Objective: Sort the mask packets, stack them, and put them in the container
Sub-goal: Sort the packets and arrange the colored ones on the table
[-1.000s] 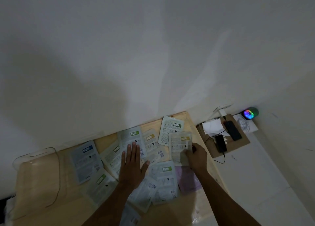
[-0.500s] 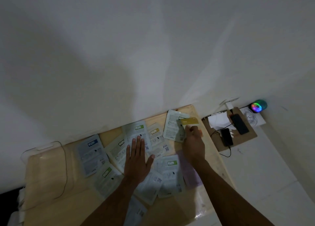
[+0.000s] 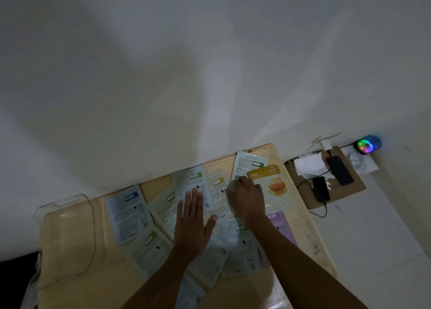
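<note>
Sorting is underway: the right hand [image 3: 248, 198] pinches the honey packet [image 3: 275, 187] face-up near the table's [image 3: 70, 234] far right corner, likely to read its type. The left hand [image 3: 192, 224] lies flat, fingers spread, pinning loose mask packets [image 3: 129, 212] mid-table. I cannot pick out any container.
</note>
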